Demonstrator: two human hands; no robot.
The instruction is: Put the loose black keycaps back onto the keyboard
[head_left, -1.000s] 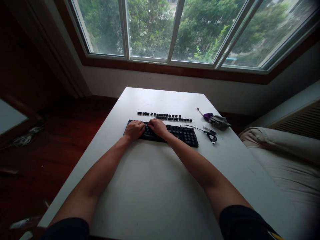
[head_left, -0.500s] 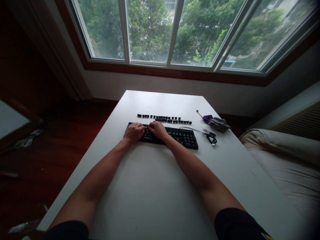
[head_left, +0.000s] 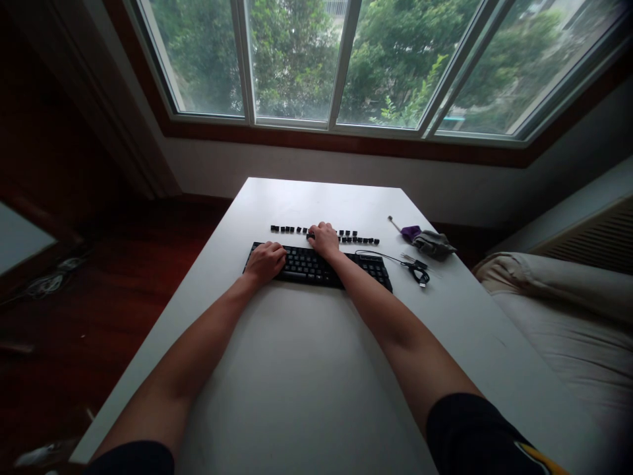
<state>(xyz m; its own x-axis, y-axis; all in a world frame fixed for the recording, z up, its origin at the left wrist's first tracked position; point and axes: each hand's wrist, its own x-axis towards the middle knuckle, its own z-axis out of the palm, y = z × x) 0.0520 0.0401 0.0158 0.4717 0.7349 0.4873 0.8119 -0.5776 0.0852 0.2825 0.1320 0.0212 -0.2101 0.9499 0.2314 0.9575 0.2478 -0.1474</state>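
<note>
A black keyboard [head_left: 304, 265] lies crosswise on the white table. My left hand [head_left: 267, 260] rests over its left end, fingers curled onto it and partly hidden behind the knuckles. Beyond the keyboard, loose black keycaps [head_left: 363, 240] lie in two rows. My right hand [head_left: 325, 239] reaches across the keyboard's back edge, its fingers drawn together at the keycaps near the middle of the rows. The hand covers part of both rows, and its fingertips show only in part, against a dark keycap.
The keyboard's coiled USB cable [head_left: 418, 272] lies to the right on the white table [head_left: 306, 369]. Behind it are a grey and purple cloth item [head_left: 431, 242] and a thin stick with a dark tip [head_left: 394, 223]. A padded beige seat [head_left: 558, 316] stands right of the table.
My right hand has left the keyboard's left-middle keys and moved away from me and rightward to the loose keycaps. My left hand stays on the keyboard's left end.
</note>
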